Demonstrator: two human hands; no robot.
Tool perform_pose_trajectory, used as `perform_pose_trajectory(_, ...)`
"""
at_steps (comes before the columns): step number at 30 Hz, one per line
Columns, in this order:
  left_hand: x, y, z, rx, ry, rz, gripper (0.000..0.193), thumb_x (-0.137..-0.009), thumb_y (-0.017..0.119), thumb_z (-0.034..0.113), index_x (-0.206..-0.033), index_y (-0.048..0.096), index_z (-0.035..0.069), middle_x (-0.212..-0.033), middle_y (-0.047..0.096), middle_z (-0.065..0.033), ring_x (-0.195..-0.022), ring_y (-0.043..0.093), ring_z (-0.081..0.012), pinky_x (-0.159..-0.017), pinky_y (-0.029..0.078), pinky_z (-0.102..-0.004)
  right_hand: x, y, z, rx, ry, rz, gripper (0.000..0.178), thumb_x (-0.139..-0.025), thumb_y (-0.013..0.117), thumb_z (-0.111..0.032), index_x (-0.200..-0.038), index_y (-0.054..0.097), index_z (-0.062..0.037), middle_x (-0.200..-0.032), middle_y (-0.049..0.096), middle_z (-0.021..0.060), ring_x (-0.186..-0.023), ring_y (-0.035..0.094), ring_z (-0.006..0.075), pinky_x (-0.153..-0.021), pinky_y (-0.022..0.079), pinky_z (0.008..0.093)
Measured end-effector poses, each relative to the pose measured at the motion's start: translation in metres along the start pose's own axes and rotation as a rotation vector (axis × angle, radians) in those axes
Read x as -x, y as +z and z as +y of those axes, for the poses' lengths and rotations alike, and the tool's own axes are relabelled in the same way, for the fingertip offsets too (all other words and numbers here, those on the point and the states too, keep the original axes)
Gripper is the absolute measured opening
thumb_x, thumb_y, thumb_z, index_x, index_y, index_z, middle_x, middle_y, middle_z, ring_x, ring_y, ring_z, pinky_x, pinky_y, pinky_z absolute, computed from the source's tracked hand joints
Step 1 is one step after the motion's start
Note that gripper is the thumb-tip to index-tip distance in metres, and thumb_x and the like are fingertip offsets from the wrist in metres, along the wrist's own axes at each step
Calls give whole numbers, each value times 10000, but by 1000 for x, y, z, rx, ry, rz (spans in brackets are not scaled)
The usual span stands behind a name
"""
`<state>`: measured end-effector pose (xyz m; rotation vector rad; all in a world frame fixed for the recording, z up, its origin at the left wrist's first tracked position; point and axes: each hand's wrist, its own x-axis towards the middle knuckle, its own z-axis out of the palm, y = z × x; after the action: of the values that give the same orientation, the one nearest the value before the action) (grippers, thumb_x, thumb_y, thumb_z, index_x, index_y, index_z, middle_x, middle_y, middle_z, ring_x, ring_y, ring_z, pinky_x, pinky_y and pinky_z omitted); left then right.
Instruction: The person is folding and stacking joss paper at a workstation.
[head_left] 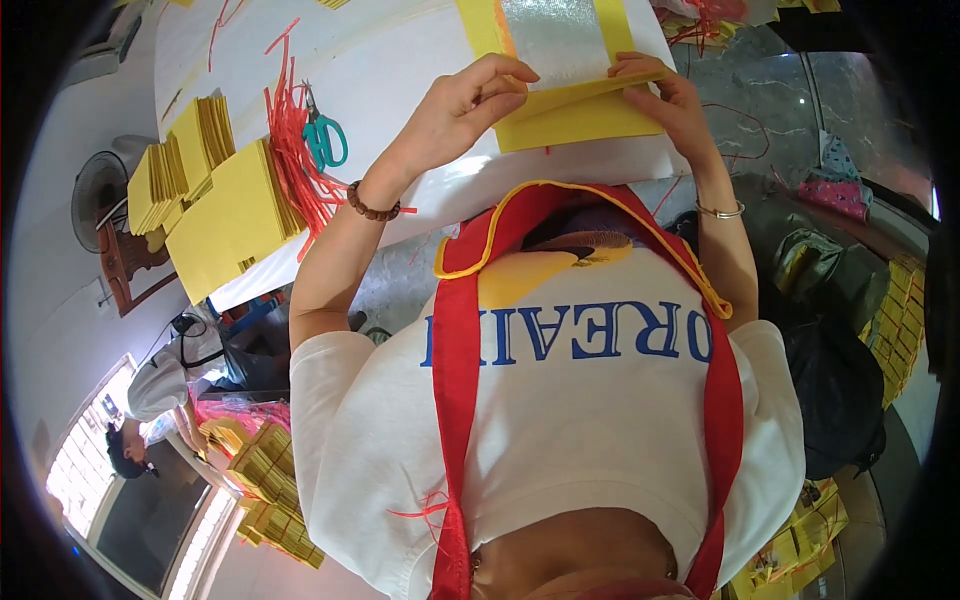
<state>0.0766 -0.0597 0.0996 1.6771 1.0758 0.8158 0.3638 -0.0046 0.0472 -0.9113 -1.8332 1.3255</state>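
At the table's near edge lies a yellow paper sheet (580,125) with a silver foil patch (556,40) in its middle. A narrow strip of yellow paper is folded up across its near part. My left hand (482,98) is closed on the left end of that fold, thumb and fingers pinched together. My right hand (668,98) grips the right end, fingers over the fold and thumb below. Whether the fold belongs to one sheet or a stack, I cannot tell. Left of my left hand are teal-handled scissors (326,140) beside a bunch of red strips (285,130).
Stacks of yellow paper (230,215) stand at the left edge of the white table (400,50). Beyond them is a fan (98,200). Another person (165,385) bends over yellow bundles (265,480) at lower left. A black bag (825,370) and more yellow bundles (895,325) are at right.
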Motion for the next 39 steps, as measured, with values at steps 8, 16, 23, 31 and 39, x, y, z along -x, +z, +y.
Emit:
perform_pose_trajectory(8,-2,-6,5,178,-196,-83,333,-900,502,44,-1227,438,44,-710,545,33,-656,410,-8,-612,327,-169,2,6,-5,-146,133,50,373,-820,647,-119,-1179,561,-60,-1097,587,2,-1009,528,91,-890,417,246)
perform_pose_trajectory(16,0,-2,12,21,-126,-56,322,-880,527,99,-1196,470,74,-713,603,-25,-643,522,-103,-620,409,-242,-1,5,-6,-126,102,45,290,-816,642,-93,-1101,602,-56,-1079,601,9,-1066,509,118,-942,386,268)
perform_pose_trajectory(23,2,5,24,-432,218,-117,491,-822,641,151,-1266,442,90,-953,637,-80,-752,602,-192,-696,486,-310,-4,3,-9,-67,9,-5,168,-817,616,-59,-984,639,-69,-1033,624,25,-1145,475,168,-990,353,309)
perform_pose_trajectory(31,-1,-2,25,-186,-73,-117,506,-853,580,106,-1318,380,116,-893,658,-104,-795,618,-184,-719,464,-286,-4,2,-5,-64,-12,-8,180,-816,626,-79,-995,645,-69,-1047,617,32,-1133,485,166,-981,355,301)
perform_pose_trajectory(39,0,-3,24,-180,-74,-60,502,-875,503,73,-1349,356,144,-816,667,-124,-806,638,-194,-787,450,-296,0,4,-4,-115,152,52,340,-815,655,-126,-1131,583,-26,-1113,581,20,-1006,521,90,-871,426,238)
